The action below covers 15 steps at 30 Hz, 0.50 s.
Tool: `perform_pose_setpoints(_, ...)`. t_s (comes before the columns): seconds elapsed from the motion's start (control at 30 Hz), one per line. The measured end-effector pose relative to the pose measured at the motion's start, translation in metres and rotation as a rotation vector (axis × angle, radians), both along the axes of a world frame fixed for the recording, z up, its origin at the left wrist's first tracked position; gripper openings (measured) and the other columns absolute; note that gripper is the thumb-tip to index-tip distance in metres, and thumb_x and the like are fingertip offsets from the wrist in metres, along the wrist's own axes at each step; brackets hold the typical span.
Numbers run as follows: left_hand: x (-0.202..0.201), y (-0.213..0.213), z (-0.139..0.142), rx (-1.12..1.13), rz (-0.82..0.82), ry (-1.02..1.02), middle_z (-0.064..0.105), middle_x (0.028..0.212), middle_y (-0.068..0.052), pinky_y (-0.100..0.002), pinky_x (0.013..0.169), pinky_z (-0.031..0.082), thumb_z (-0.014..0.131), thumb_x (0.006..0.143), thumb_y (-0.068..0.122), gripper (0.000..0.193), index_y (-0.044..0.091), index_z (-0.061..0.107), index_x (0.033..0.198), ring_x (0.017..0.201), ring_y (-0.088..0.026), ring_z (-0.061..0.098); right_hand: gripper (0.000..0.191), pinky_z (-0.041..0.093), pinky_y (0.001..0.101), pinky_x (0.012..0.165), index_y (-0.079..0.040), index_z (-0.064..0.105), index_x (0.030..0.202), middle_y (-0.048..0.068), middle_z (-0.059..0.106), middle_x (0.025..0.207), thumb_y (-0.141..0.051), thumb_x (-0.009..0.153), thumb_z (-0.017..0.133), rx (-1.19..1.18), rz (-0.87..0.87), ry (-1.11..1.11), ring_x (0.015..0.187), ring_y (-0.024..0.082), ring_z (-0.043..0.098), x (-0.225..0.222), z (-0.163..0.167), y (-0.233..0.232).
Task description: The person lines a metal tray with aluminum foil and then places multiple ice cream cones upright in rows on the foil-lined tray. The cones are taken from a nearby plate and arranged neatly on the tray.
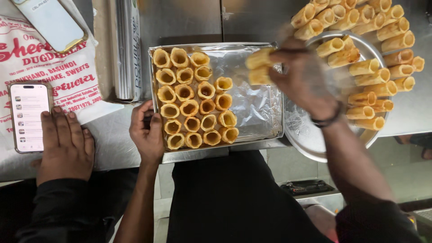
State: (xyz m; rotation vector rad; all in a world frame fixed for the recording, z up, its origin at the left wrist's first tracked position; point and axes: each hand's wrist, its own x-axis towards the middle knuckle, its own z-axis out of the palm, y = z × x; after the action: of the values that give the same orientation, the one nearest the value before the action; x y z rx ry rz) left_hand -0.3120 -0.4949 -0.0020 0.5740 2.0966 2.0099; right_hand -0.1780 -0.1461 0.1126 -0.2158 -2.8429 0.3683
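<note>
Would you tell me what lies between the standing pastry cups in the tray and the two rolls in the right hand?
In the head view, only bare crinkled foil lining lies between the standing cups and the rolls held by the right hand.

Left hand (147, 130) curled low; right hand (302, 76) raised, fingers pinched, wrist banded.

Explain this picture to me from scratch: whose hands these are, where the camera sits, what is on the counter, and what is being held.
There is no machine here; a person works bare-handed, and the one camera sits on their head, looking down. Their left hand steadies a foil-lined tray where golden pastry tubes stand upright in rows. Their right hand holds two more rolls above the tray. More rolls lie heaped on a round steel plate to the right. At far left, another person's hand rests beside a phone on the metal counter.
</note>
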Motion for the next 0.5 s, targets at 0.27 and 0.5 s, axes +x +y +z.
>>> perform_pose_setpoints(0.27,0.002,0.0,0.001,-0.053,0.052,-0.091,0.065,0.098,-0.004,-0.023,0.072,0.051,0.064,0.101,0.013,0.033,-0.001,0.064,0.13,0.086,-0.01,0.063,0.019,0.055,0.0445,0.084,-0.001,0.075,0.097,0.018,0.066,0.099,-0.012,0.082,0.078,0.05,0.07,-0.044,0.102,0.037,0.065,-0.079,-0.021,-0.042)
perform_pose_setpoints(0.5,-0.001,-0.002,0.001,-0.16,0.06,-0.014,0.064,0.106,-0.005,-0.024,0.068,0.052,0.065,0.096,0.018,0.038,0.003,0.065,0.131,0.09,-0.013,0.066,0.02,0.055,0.0467,0.094,0.0,0.072,0.098,0.018,0.065,0.096,-0.014,0.085,0.078,0.092,0.162,-0.029,0.098,0.034,0.065,-0.095,-0.046,-0.046)
